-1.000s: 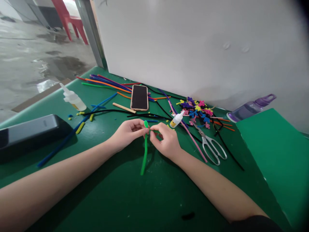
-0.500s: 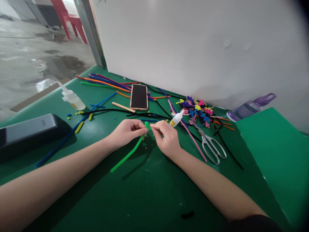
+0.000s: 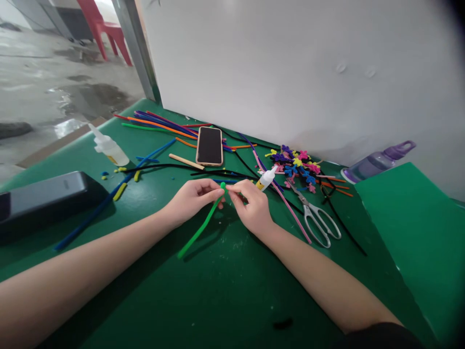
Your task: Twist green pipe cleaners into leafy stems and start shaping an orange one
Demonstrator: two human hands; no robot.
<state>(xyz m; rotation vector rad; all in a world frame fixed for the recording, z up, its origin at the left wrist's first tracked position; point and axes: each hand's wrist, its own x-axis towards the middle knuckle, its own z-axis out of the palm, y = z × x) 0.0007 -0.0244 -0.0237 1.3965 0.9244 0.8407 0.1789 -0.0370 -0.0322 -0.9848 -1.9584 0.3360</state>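
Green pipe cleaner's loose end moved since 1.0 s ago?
Yes, to the left. The green pipe cleaner ended directly below the phone in view; now its end is further left than the phone.

Both hands [image 3: 220,201] pinching green pipe cleaner [image 3: 199,230]; scissors [image 3: 317,216] right.

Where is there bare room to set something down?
The near table, between left forearm and right forearm, short of the held green pipe cleaner, beside a small black scrap. Crowded farther back: phone, flower pieces, loose pipe cleaners.
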